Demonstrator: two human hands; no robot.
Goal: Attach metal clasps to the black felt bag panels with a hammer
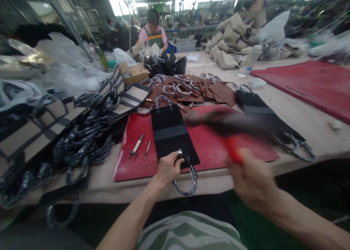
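Note:
A black bag panel (169, 133) lies on a red cutting mat (207, 148) at the table's near edge, its plastic-wrapped handle (188, 184) hanging over the edge. My left hand (168, 168) pinches a small metal punch (179, 153) upright on the panel's near end. My right hand (250, 180) is smeared by motion and grips a red handle (232, 149) of a dark-headed tool (232, 120), a hammer by its look, blurred above the mat.
A metal fork tool (136, 147) and a thin pin (147, 149) lie on the mat's left. Brown leather pieces with wrapped handles (191, 89) are piled behind. Stacked black-and-beige bags (54, 126) crowd the left. Another red mat (308, 86) lies right. People work at the far end.

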